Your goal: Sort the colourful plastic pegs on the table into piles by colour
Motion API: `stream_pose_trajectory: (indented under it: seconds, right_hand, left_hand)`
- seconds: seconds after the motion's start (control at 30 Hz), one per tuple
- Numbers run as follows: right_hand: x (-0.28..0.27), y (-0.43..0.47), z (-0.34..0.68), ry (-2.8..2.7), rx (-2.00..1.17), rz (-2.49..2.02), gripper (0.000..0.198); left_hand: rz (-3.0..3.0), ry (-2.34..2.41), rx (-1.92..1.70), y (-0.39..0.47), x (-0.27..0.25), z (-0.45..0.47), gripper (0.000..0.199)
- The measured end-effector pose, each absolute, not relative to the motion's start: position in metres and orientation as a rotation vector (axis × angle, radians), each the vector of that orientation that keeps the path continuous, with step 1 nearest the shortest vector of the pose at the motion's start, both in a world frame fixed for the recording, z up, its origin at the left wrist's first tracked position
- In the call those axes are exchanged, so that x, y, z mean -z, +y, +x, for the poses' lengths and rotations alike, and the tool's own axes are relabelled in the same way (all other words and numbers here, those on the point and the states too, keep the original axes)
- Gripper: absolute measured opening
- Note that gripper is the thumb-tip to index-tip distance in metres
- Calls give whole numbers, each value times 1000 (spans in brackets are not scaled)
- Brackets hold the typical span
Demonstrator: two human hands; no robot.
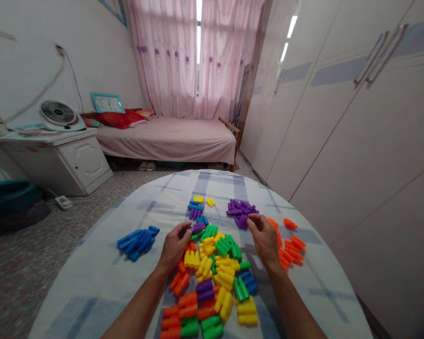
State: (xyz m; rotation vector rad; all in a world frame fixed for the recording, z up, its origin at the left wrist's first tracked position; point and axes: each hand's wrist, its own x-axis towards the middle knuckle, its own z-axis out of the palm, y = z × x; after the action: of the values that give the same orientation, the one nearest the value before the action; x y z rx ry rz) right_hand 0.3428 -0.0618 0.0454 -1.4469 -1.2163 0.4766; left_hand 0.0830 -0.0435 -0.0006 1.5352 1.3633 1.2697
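My left hand is closed, thumb and fingertips pinching the end of a purple plastic building block above the middle pile. My right hand pinches another purple building block at the front edge of the purple heap. Between my forearms lies a mixed pile of bullet-shaped blocks, with yellow, green and orange ones. Just beyond my left fingers sit small joined blocks in blue and yellow.
A blue block heap lies to the left, and orange blocks lie right of my right hand. Everything rests on a round table with a checked cloth. Beyond stand a bed, a white cabinet with a fan, and wardrobes.
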Motion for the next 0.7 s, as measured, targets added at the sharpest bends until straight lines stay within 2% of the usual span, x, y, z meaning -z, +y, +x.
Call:
stream_pose_trajectory:
  seconds: [0.17, 0.47, 0.7]
  right_hand:
    - [-55, -31, 342, -1342, -393, -1522, 21]
    - [-36, -3, 338, -1726, -125, -1677, 17]
    - [-23, 3, 341, -1836, -55, -1682, 14]
  left_hand:
    - [1495, 1350, -1245, -43, 0, 83, 36]
    - [1537, 1394, -1211, -43, 0, 83, 33]
    - [1505, 1408, -1195, -43, 1, 83, 34]
